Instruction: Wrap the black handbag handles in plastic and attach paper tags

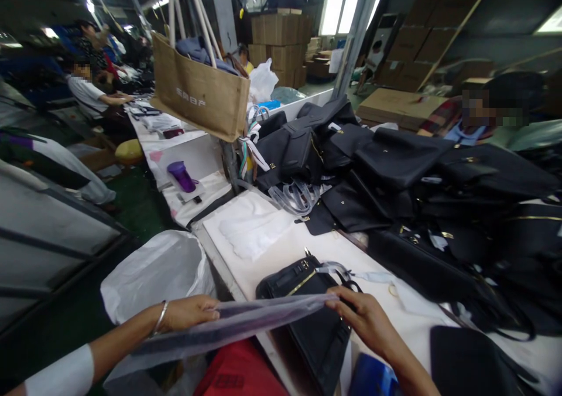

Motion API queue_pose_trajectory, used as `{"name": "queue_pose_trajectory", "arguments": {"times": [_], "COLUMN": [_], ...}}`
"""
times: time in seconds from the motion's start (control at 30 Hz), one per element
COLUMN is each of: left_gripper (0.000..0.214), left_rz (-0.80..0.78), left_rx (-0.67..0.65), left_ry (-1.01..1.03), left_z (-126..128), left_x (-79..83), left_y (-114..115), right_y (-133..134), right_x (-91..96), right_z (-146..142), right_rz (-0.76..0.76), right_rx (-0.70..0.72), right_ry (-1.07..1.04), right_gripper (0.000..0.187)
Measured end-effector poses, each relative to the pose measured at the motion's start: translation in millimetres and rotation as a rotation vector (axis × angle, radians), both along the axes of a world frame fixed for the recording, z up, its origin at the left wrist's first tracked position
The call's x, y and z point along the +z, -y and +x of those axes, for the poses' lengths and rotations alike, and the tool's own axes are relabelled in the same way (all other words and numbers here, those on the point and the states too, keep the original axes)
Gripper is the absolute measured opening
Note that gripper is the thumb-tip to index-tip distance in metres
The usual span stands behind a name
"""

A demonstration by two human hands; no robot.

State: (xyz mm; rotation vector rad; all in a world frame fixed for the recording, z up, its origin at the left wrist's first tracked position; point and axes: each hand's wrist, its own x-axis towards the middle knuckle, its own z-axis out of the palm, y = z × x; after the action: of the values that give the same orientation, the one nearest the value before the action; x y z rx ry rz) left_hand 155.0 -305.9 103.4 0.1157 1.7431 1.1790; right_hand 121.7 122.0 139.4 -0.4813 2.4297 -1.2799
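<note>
A strip of clear plastic film is stretched between my two hands. My left hand, with a silver bangle at the wrist, is closed on its left end. At the other end my right hand pinches the film between thumb and fingers. Partly behind the film lies a black handbag with a gold zip, on the white table. Clear plastic wrapping covers the bag's handle. Something red shows below the film.
Black bags are heaped along the table's far side. A white plastic sack stands left of the table. A brown tote hangs above the corner. A purple cup is on the left surface. Several people sit farther off; one person is across the heap.
</note>
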Motion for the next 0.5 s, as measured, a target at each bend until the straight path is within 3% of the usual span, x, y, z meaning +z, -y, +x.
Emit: {"name": "queue_pose_trajectory", "arguments": {"times": [0.13,0.23,0.37,0.5], "left_gripper": [0.029,0.029,0.029,0.032], "left_rz": [-0.003,0.015,0.067,0.139], "left_rx": [-0.133,-0.168,-0.167,-0.247], "left_ry": [0.060,0.058,-0.115,-0.282], "left_z": [4.5,-2.5,-30.2,-57.7], "left_x": [-26.3,-34.4,-21.3,3.9], "left_y": [0.3,-4.4,-31.7,-86.5], "right_y": [9.9,13.1,18.0,29.6], "right_x": [3.8,9.4,15.5,16.3], "right_z": [4.4,8.0,10.0,9.8], "right_rz": [0.032,0.030,0.036,0.058], "right_rx": [0.033,0.034,0.001,0.001], "right_ry": [-0.015,-0.011,-0.001,-0.016], "right_gripper": [0.025,0.025,0.024,0.023]}}
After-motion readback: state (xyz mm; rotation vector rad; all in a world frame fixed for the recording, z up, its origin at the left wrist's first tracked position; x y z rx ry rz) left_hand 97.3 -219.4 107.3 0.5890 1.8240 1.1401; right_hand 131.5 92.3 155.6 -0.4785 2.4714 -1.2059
